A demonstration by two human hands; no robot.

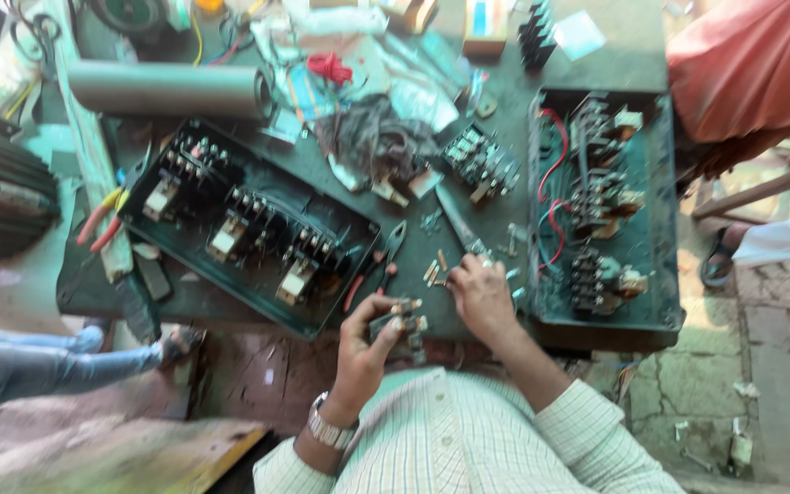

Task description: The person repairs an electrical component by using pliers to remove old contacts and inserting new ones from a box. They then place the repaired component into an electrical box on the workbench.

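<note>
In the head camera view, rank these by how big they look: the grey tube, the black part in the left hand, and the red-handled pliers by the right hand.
1. Grey tube, plainly largest.
2. Red-handled pliers.
3. Black part in the left hand: shorter, though partly covered by fingers.

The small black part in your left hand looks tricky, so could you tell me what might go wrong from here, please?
1. The left hand holds the small black part beyond the table edge, so it or a piece could drop to the floor.
2. The right hand is among the loose small metal pieces; a nudge could scatter them.
3. The red-handled pliers lie close by and could be knocked off.
</note>
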